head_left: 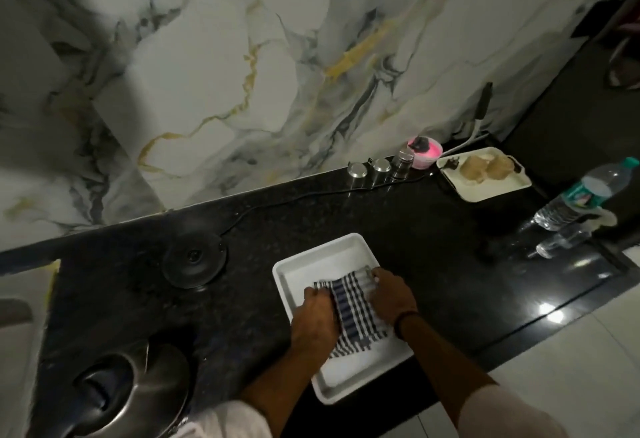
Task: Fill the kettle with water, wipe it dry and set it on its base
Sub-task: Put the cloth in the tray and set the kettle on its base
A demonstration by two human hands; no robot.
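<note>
- Both hands are low in the centre of the frame, over a white tray [287, 273] that lies on the black counter [433, 247].
- Left hand [313, 323]: palm down, fingers curled, it pinches the left edge of a checked cloth [353, 306]. The forearm comes up from the bottom centre, w/ a light sleeve at the elbow.
- Right hand [391, 299]: also palm down, fingers bent over the right edge of the cloth, near its far corner. A dark band is around the wrist; the forearm goes to the lower right of the frame.
- The cloth lies on the tray between the 2 hands, partly folded; both hands are closed on it.
- Kettle [131, 389]: steel, in the lower left corner, on the counter, lid closed. It is well apart from both hands.
- Kettle base [195, 259]: round, black, left of the tray & above the kettle, nothing on it. Its cord [294, 196] runs to the upper right along the counter.
- Water bottle [581, 195]: at the right edge, tilted.
</note>
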